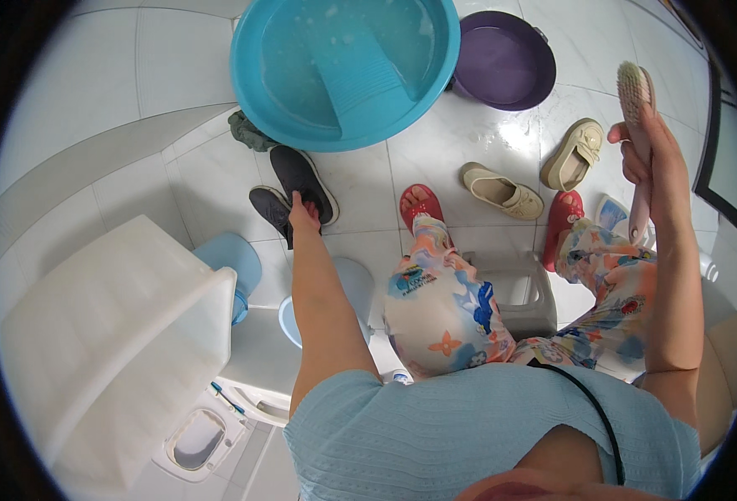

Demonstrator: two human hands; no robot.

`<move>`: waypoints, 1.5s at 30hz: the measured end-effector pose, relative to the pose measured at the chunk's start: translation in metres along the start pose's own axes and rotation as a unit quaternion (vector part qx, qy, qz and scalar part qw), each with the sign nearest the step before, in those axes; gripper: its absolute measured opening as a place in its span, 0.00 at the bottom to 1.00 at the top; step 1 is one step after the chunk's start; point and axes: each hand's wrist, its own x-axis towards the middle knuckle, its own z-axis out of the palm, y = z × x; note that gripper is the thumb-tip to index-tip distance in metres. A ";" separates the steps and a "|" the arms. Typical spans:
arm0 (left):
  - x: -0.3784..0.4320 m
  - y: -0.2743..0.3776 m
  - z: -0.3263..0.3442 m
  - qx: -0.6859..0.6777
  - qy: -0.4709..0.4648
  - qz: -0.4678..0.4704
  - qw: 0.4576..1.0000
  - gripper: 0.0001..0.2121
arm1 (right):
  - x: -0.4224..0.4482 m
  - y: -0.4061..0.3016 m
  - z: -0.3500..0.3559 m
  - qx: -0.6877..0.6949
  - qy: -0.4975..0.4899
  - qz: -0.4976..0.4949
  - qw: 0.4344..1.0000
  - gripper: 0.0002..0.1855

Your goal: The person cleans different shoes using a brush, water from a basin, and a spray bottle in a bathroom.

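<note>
My left hand [305,213] reaches down to a pair of dark shoes on the tiles, its fingers at the heel opening of the larger-looking shoe [295,169], which has a pale sole edge. The other dark shoe [270,208] lies just to its left, partly behind my hand. Raised at the right, my right hand [656,153] grips a scrubbing brush [641,134] by its pinkish handle, pale bristles upward. Two beige shoes, one [502,191] lying sideways and another [572,154] nearer the brush, rest on the floor.
Ahead stands a large turquoise washbasin [368,134] with cloudy water and a ribbed washboard. Beside it are a purple basin [505,100] and a dark green cloth [249,131]. A white tub [111,325] is at left, a grey stool [522,275] between my legs.
</note>
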 end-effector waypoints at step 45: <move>-0.545 -0.057 0.210 0.029 -0.728 0.019 0.685 0.25 | -0.013 0.019 -0.083 0.268 -0.253 -0.163 0.915 0.24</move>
